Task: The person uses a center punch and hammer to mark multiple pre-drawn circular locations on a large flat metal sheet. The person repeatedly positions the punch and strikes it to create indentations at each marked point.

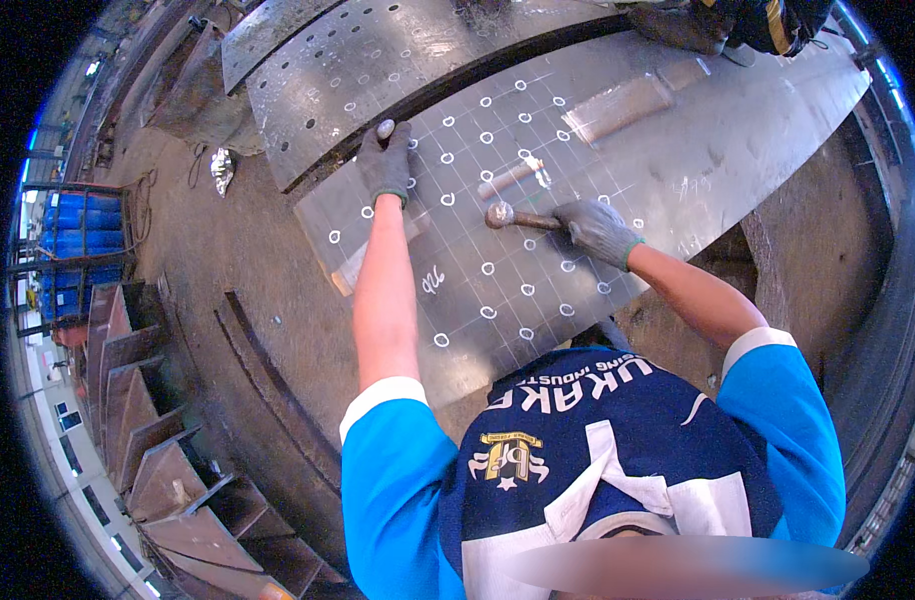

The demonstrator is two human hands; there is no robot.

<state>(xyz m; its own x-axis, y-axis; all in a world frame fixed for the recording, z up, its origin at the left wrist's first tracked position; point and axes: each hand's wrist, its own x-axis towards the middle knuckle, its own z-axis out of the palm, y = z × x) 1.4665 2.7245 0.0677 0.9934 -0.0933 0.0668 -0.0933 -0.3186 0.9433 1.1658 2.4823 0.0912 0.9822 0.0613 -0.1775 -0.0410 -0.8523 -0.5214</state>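
Observation:
My left hand point(387, 172), in a grey glove, is closed around a metal punch point(386, 128) whose rounded top end sticks out past the fingers. It rests at the left edge of a large steel plate point(668, 160) marked with a chalk grid and several white circles. In my right hand point(600, 234), also gloved, a hammer point(526, 219) is gripped by its handle. The hammer's round, worn head points left, over the middle of the plate. The punch's lower tip is hidden by the left hand.
Beyond a dark gap lies another steel plate point(313, 75) with several drilled holes. A person's boot point(683, 28) stands at the far edge. Crumpled foil point(222, 171) is on the floor at left, with blue drums point(83, 240) and stacked brown metal pieces point(143, 400) farther out.

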